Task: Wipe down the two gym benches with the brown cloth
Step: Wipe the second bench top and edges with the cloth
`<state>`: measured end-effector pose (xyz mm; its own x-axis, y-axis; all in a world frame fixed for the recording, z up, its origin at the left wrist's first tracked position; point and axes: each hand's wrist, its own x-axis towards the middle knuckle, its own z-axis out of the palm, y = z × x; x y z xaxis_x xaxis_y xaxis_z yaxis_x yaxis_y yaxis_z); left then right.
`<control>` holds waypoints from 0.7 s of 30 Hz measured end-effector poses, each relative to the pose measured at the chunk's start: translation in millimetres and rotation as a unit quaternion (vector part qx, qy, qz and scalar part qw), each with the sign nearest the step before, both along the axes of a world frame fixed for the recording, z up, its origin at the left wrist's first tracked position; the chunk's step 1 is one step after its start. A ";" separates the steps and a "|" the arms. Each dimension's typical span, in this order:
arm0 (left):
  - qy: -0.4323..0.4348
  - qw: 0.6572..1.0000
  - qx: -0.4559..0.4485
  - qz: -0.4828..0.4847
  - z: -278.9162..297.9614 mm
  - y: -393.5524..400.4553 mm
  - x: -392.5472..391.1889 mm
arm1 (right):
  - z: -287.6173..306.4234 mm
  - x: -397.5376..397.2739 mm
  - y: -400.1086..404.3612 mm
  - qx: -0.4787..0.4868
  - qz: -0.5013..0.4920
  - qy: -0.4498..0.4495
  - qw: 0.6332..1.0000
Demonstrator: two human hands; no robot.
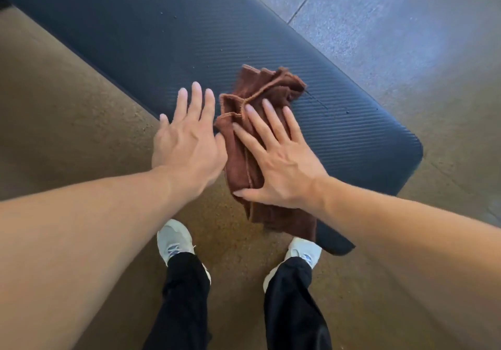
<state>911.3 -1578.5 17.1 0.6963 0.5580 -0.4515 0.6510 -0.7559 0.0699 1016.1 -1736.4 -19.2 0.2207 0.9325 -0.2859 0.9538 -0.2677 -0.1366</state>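
A dark padded gym bench (168,40) with a ribbed surface runs from the upper left to the right middle. The brown cloth (267,89) lies crumpled over its near edge, and part of it hangs down toward the floor. My right hand (276,159) lies flat on the cloth with its fingers spread. My left hand (187,138) is just left of the cloth, fingers apart, its thumb touching the cloth's edge. Small specks dot the bench pad. Only one bench is in view.
The floor (67,121) is speckled brown rubber, with grey tiles (406,37) beyond the bench. My two feet in light sneakers (173,238) and black trousers stand close to the bench's near side. A dark bench foot (336,243) sits by my right shoe.
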 end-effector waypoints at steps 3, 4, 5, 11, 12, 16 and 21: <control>0.022 1.000 -0.006 -0.021 11.8 9.0 5.0 | -0.3 23.4 23.0 0.009 0.055 0.000 0.998; 0.031 0.999 -0.008 -0.035 13.9 12.1 7.0 | 0.0 23.8 26.0 0.016 0.047 0.003 0.999; 0.043 0.998 -0.009 -0.049 15.8 14.4 8.9 | 0.6 19.4 26.3 0.029 0.026 0.008 0.999; 0.122 0.990 -0.012 -0.063 15.5 10.0 24.1 | 9.9 -45.0 -71.2 0.034 -0.182 0.024 0.982; 0.128 0.990 -0.017 -0.061 15.2 9.6 24.7 | 11.1 -54.0 -99.2 0.017 -0.195 0.018 0.980; 0.118 0.991 -0.017 -0.060 11.7 12.6 21.7 | 15.1 -72.4 -156.1 -0.022 -0.229 0.011 0.973; 0.105 0.992 0.001 -0.064 7.8 10.3 18.3 | 11.2 -55.3 -85.9 0.014 -0.298 0.014 0.954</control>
